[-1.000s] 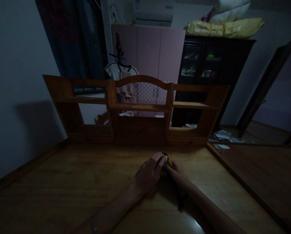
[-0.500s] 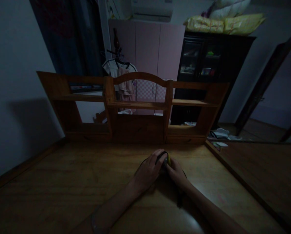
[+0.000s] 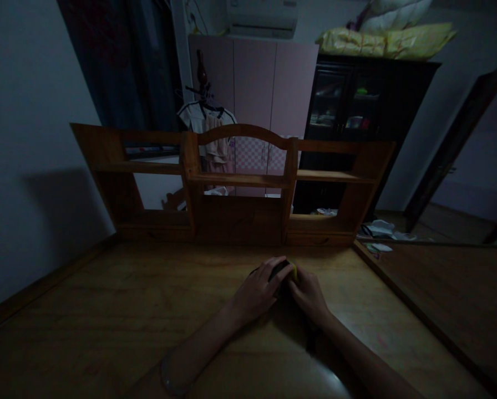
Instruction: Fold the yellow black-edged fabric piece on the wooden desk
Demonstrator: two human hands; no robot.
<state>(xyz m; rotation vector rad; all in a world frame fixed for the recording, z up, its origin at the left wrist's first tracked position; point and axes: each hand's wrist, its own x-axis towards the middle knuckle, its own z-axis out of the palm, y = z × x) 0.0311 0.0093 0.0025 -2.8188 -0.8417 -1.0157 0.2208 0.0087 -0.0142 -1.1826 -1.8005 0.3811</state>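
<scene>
My left hand (image 3: pixel 259 288) is curled over a small dark object (image 3: pixel 278 270) with a yellow part (image 3: pixel 294 271) on its right side. From the right, my right hand (image 3: pixel 309 291) grips the same object, its thumb and fingers close to the yellow part. Both hands meet just above or on the wooden desk top (image 3: pixel 148 293); which of the two I cannot tell. A dark strap-like end (image 3: pixel 310 341) shows below my right wrist. Fingers and dim light hide most of the object, so its kind is unclear.
A wooden shelf unit (image 3: pixel 242 178) stands along the desk's far edge. To the left is a wall (image 3: pixel 28 221); a raised wooden edge (image 3: pixel 415 316) runs along the right. Papers (image 3: pixel 379 247) lie beyond that edge. Pink cabinets (image 3: pixel 252 83) and a black cabinet (image 3: pixel 373 100) stand behind.
Both hands and the object have shifted slightly right in the view, along with the whole scene. The left fingers now lie further over the object, nearer its yellow part.
</scene>
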